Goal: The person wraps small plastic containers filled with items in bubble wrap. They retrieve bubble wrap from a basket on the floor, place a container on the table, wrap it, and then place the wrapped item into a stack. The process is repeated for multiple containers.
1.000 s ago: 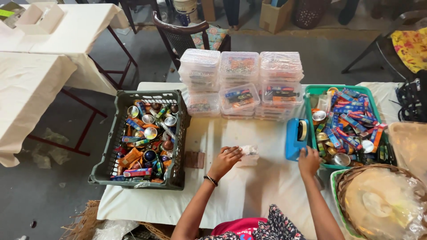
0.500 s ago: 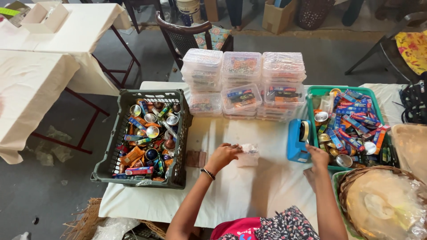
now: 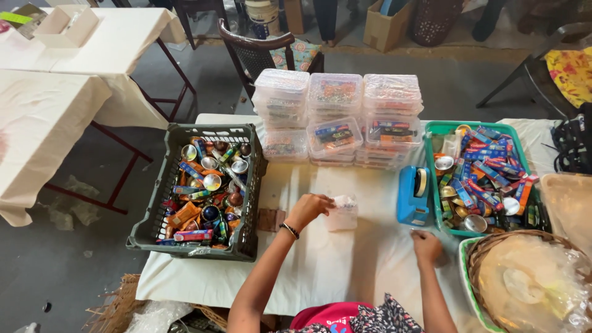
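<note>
My left hand rests on a small clear plastic box that sits on the white-covered table, fingers closed over its left side. My right hand lies low on the cloth, fingers curled, just below a blue tape dispenser; whether it pinches something small I cannot tell. A dark grey crate full of small colourful items and round tins stands to the left. A green crate with similar items stands to the right.
Stacks of clear lidded boxes stand at the back of the table. A woven basket lined with plastic sits at the front right. A dark chair stands behind the table, and white-covered tables are at the left.
My right hand has drawn back from the tape dispenser towards me, down onto the cloth. My left hand stays on the small clear box.
</note>
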